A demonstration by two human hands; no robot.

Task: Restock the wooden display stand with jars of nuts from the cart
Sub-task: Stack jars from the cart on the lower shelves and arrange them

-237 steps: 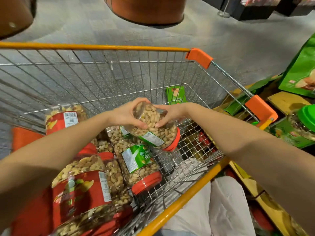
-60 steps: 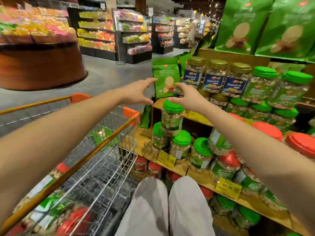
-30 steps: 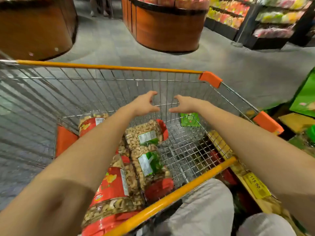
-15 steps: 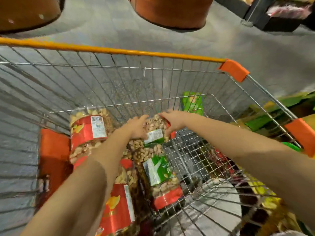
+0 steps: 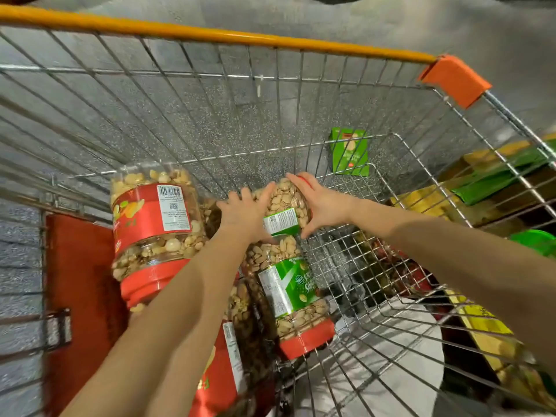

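Note:
Both my hands are down in the wire cart [image 5: 301, 94]. Between them lies a clear jar of pistachios [image 5: 285, 206] with a green label and a red lid at its far end. My left hand [image 5: 243, 216] holds its left side and my right hand [image 5: 319, 203] curls round its right side and lid. A second green-label pistachio jar [image 5: 288, 299] lies just below it, red lid toward me. A larger red-label jar of mixed nuts [image 5: 153, 227] lies to the left, and another red-label jar [image 5: 219, 374] sits under my left forearm.
A green snack pouch [image 5: 350, 152] leans in the cart's far right corner. The cart has an orange rail [image 5: 210, 34] and a red child-seat flap [image 5: 75, 296] at left. Part of the wooden stand with a green lid [image 5: 535, 240] shows at right.
A second ago my hands hovered open above the cart. They dropped down onto the upper pistachio jar and now grasp it from both sides; my head has tilted further down.

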